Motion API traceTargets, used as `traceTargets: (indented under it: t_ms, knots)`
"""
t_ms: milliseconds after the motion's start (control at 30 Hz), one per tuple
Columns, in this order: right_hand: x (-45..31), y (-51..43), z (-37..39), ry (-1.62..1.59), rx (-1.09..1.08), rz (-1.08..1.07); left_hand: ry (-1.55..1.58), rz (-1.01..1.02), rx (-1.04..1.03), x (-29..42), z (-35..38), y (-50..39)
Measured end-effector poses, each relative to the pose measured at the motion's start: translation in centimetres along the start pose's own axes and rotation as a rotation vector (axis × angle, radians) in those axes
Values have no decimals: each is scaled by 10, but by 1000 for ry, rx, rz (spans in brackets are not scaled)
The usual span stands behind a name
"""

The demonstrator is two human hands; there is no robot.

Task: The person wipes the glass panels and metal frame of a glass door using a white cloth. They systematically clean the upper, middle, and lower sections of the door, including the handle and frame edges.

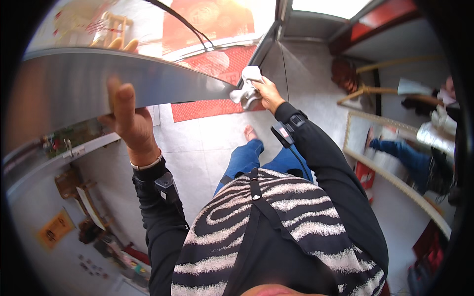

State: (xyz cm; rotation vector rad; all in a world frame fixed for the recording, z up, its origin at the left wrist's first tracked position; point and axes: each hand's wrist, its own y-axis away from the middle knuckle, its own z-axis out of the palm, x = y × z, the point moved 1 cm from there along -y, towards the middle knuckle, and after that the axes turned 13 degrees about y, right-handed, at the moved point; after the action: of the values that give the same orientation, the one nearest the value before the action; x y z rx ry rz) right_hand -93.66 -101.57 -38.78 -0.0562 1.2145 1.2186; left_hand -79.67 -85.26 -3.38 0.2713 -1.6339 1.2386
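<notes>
My left hand (135, 122) is around a grey metal door frame (170, 79), seen close up and nearly edge-on. Its thumb lies across the near face, and fingertips show past the far edge. In my right hand (270, 94) is a bunched white cloth (250, 88). The cloth touches or nearly touches the narrow far end of the frame, beside the dark upright of the doorway (264, 42). Part of each palm is hidden.
A red mat (207, 111) lies at the doorway on pale floor tiles (185, 137). On the right a framed mirror (385, 129) leans near a wooden stand (351, 97). A wall shelf (92, 145) is at left. Black cables (185, 22) hang beyond the frame.
</notes>
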Motion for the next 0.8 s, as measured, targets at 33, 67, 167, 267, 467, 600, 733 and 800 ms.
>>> traceTargets:
  t_ms: [33,67,167,267,467,600,733,800]
  knots:
    - [15,-3,5,-14,73,50,-13,-9,-30,-7,3,6]
    - [28,-3,12,-66,92,34,-15,-43,-70,-14,4,11]
    - [56,4,14,-133,243,137,52,-115,-115,-36,9,27]
    - [71,22,5,-130,236,129,13,-196,-59,-51,7,38]
    - [88,62,-41,-212,226,171,30,-185,24,-58,11,45]
    - [95,86,-68,-339,162,122,29,-196,62,-58,15,43]
    - [90,111,-78,-360,214,160,-85,-138,-47,-58,8,48]
    - [83,116,-76,-394,174,104,-128,-102,-157,-62,5,55]
